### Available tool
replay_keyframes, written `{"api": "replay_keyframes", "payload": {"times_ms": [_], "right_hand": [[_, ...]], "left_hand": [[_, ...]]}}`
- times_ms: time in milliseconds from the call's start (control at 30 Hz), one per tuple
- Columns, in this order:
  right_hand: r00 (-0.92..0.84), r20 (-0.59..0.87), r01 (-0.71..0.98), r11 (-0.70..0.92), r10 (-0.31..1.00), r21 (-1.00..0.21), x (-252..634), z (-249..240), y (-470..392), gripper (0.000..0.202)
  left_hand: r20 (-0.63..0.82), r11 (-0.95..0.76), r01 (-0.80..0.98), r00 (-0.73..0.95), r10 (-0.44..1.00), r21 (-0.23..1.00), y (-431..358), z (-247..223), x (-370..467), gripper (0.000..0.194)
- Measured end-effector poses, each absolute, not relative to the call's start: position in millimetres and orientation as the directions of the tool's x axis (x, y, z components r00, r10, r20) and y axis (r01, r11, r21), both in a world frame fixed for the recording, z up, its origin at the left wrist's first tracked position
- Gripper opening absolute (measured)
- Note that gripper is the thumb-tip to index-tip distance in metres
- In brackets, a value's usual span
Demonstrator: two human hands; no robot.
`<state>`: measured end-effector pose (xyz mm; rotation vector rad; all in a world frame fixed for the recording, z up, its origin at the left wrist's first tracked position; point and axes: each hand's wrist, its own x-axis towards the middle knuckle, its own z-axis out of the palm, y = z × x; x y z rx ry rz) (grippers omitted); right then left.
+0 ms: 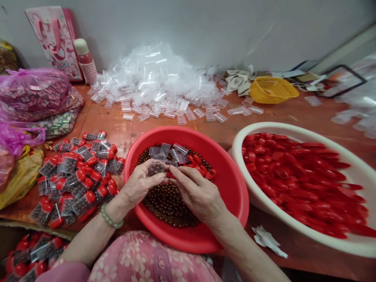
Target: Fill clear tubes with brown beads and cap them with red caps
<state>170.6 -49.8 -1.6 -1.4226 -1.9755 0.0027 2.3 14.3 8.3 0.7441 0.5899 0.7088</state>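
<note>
Above a red basin (235,196), my left hand (141,182) grips a small clear plastic container (156,168) filled with dark brown balls. My right hand (199,192) pinches a red cap (169,174) at the container's right end; the fingers partly cover it. Glossy brown balls (170,205) cover much of the basin's floor. Several clear containers (176,154) and loose red caps (196,159) lie on the balls, behind my hands. To the left, filled containers with red caps (78,176) form a heap on the table.
A white basin (239,135) of red caps (288,176) stands at the right. Clear containers (158,78) are piled along the wall, near a yellow basket (273,90). Plastic bags (35,94) and a bottle (85,62) occupy the left. An open box (32,254) holds capped containers.
</note>
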Motion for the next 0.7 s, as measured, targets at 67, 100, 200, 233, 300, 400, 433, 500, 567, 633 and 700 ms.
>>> {"api": "replay_keyframes", "payload": {"times_ms": [67,100,200,233,300,400,433,500,567,633,700], "right_hand": [[-0.128,0.496,0.789,0.391,0.859,-0.474,171.2,2.8,-45.9,0.036],[-0.109,0.47,0.755,0.38,0.876,-0.534,172.0,5.4,-43.9,0.034],[-0.001,0.36,0.626,0.281,0.933,-0.727,176.3,13.7,-38.9,0.027],[0.058,0.312,0.568,0.226,0.948,-0.792,177.8,16.6,-37.5,0.027],[0.168,0.227,0.426,0.137,0.959,-0.894,179.7,22.6,-35.0,0.025],[0.225,0.158,0.247,0.101,0.962,-0.964,178.2,30.9,-31.7,0.02],[0.22,0.145,0.209,0.099,0.965,-0.973,176.8,33.0,-30.8,0.019],[0.206,0.11,0.142,0.081,0.972,-0.987,173.6,35.6,-29.4,0.019],[0.206,0.088,0.096,0.069,0.975,-0.993,171.1,36.8,-28.4,0.02],[0.208,0.099,0.113,0.076,0.973,-0.991,169.9,37.7,-27.5,0.02],[0.192,0.161,0.185,0.125,0.968,-0.975,170.0,38.8,-26.4,0.019]], "left_hand": [[-0.253,0.571,-0.369,0.631,0.733,0.733,14.4,9.8,2.0,0.032],[-0.264,0.592,-0.367,0.642,0.719,0.718,14.5,10.9,1.6,0.033],[-0.258,0.628,-0.356,0.69,0.676,0.692,15.4,14.2,-0.7,0.034],[-0.243,0.623,-0.357,0.7,0.672,0.696,15.9,14.8,-2.0,0.033],[-0.199,0.588,-0.392,0.688,0.698,0.708,17.0,14.8,-4.9,0.03],[-0.141,0.515,-0.439,0.645,0.751,0.736,18.1,11.9,-7.8,0.029],[-0.128,0.496,-0.429,0.645,0.753,0.755,18.2,10.8,-7.9,0.029],[-0.114,0.452,-0.382,0.65,0.751,0.806,17.9,10.0,-6.8,0.029],[-0.112,0.4,-0.33,0.636,0.764,0.855,17.6,11.8,-4.9,0.027],[-0.113,0.344,-0.268,0.619,0.777,0.9,17.5,15.5,-3.4,0.024],[-0.109,0.305,-0.211,0.631,0.768,0.929,18.0,18.7,-2.3,0.023]]}}
